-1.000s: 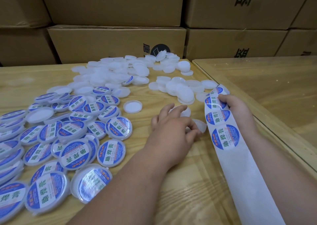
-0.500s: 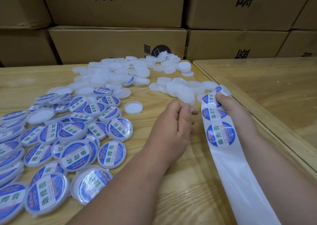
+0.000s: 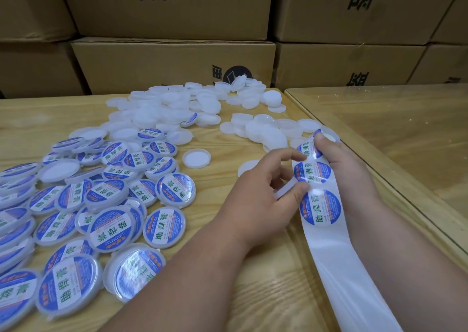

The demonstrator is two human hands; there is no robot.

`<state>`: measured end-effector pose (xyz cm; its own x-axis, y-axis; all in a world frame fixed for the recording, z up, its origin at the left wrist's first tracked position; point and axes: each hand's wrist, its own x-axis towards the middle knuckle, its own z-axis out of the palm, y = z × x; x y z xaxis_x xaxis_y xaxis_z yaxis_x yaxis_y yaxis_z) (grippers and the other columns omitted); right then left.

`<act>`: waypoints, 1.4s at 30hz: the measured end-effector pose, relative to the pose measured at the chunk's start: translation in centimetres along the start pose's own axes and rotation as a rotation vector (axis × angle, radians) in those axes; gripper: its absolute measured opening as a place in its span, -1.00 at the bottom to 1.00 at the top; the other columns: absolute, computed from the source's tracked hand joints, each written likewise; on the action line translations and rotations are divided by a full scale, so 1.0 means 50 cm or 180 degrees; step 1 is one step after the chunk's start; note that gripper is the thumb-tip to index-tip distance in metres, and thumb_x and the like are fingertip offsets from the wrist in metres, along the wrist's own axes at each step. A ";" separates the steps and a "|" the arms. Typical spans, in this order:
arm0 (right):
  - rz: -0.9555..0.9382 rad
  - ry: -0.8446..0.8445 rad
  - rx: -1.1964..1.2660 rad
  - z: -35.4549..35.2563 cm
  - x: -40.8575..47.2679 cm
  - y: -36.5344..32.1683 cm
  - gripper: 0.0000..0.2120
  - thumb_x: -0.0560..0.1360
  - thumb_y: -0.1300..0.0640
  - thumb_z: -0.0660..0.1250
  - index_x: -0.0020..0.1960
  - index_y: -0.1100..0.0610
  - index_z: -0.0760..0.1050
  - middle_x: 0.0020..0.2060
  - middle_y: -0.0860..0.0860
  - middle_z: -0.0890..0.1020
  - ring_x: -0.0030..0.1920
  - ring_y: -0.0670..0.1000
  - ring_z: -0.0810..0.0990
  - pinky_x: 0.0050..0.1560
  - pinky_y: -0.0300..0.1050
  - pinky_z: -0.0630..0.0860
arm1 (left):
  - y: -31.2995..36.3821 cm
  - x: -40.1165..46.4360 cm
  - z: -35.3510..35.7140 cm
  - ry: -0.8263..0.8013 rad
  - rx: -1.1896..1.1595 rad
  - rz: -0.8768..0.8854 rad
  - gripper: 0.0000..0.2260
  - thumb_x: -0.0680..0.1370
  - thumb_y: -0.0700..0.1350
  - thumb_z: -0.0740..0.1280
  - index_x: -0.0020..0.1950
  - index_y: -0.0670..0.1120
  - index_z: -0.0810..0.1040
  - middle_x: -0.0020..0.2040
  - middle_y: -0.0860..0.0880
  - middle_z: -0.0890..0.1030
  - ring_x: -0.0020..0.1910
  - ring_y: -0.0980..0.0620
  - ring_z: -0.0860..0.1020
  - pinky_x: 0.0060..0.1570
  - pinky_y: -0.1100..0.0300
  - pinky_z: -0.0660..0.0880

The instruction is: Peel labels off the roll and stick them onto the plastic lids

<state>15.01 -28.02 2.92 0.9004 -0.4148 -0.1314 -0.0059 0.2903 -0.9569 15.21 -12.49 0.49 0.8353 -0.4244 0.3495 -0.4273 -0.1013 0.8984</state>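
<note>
My right hand (image 3: 347, 164) grips the top of the label strip (image 3: 354, 281), a white backing that trails toward the bottom right. Three round blue labels (image 3: 319, 208) show on it just below my fingers. My left hand (image 3: 255, 205) pinches a blank white lid (image 3: 285, 191) between thumb and fingers, right beside the strip. Its index finger stretches to the strip's left edge near the upper label. Most of the held lid is hidden by the hand.
Labelled lids (image 3: 114, 200) lie heaped across the left of the wooden table (image 3: 228, 281). Blank white lids (image 3: 164, 111) are piled at the back and near the strip (image 3: 266, 131). One upturned lid (image 3: 196, 158) lies alone. Cardboard boxes (image 3: 172, 63) wall the far side. A glass-topped table (image 3: 405, 134) adjoins on the right.
My left hand picked a blank lid off the table, lifted it and brought it to the strip's left edge. The right hand kept its grip on the strip, shifting slightly.
</note>
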 end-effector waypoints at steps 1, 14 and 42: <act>-0.0040 -0.0013 0.0031 0.003 -0.003 0.000 -0.74 0.57 -0.01 0.42 0.05 0.20 0.65 -0.10 0.23 0.72 -0.18 0.20 0.71 -0.21 0.02 0.66 | 0.000 0.000 0.000 0.0036 -0.0048 0.0000 -0.75 0.53 -0.05 0.41 0.12 0.27 0.54 -0.11 0.07 0.63 -0.19 0.13 0.56 -0.14 0.31 0.49; -0.0102 -0.1360 -0.1012 -0.032 0.009 0.001 -0.68 0.23 0.10 0.39 -0.09 0.26 0.67 -0.14 0.31 0.61 -0.11 0.21 0.56 -0.05 0.09 0.42 | -0.001 0.010 -0.004 0.0583 -0.0583 -0.0502 -0.89 0.49 0.01 0.34 -0.09 0.22 0.63 -0.26 0.17 0.63 -0.34 0.11 0.52 -0.28 0.09 0.48; 0.0236 -0.0903 -0.0623 -0.013 -0.004 -0.006 -0.36 0.26 0.13 0.34 0.16 0.58 0.39 -0.06 0.25 0.48 -0.05 0.23 0.41 0.01 0.16 0.34 | 0.007 0.002 -0.001 0.0297 0.0532 0.0048 -0.83 0.47 0.00 0.55 -0.04 0.20 0.63 -0.02 0.13 0.51 0.07 0.17 0.53 0.07 0.11 0.51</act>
<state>14.55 -28.57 3.08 0.9792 -0.1348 -0.1514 -0.1342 0.1285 -0.9826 15.20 -12.51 0.84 0.8535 -0.3425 0.3926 -0.4850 -0.2468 0.8390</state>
